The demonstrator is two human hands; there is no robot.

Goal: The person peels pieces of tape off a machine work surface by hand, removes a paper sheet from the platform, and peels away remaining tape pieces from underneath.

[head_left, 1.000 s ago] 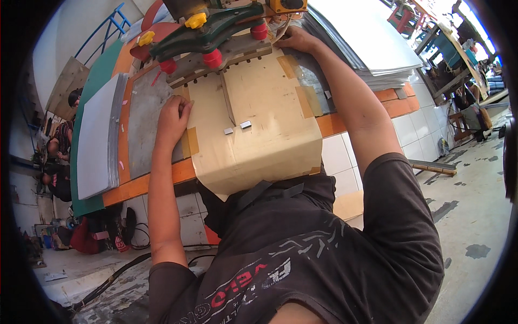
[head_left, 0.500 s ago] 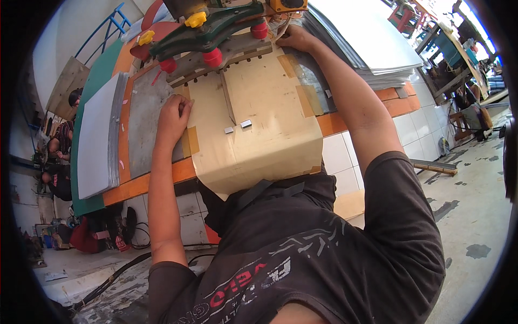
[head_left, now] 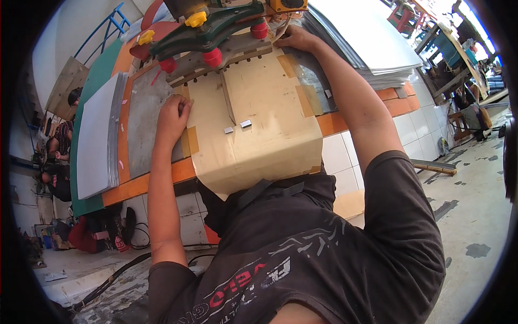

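Observation:
My left hand rests at the left edge of a cream sheet, its fingers curled together near the brown tape; anything between them is hidden. My right hand is at the sheet's far right corner, beside the end of the press bar. Its fingers are bent inward, and what they pinch, if anything, cannot be made out. The dark green press head with red round feet stands over the sheet's far end. A thin strip and two small pale blocks lie on the sheet, whose near end bends down toward me.
A stack of white sheets lies at the left on a green board. Another tall stack stands at the far right. Grey metal plate shows beside the cream sheet. Other people are at the far left.

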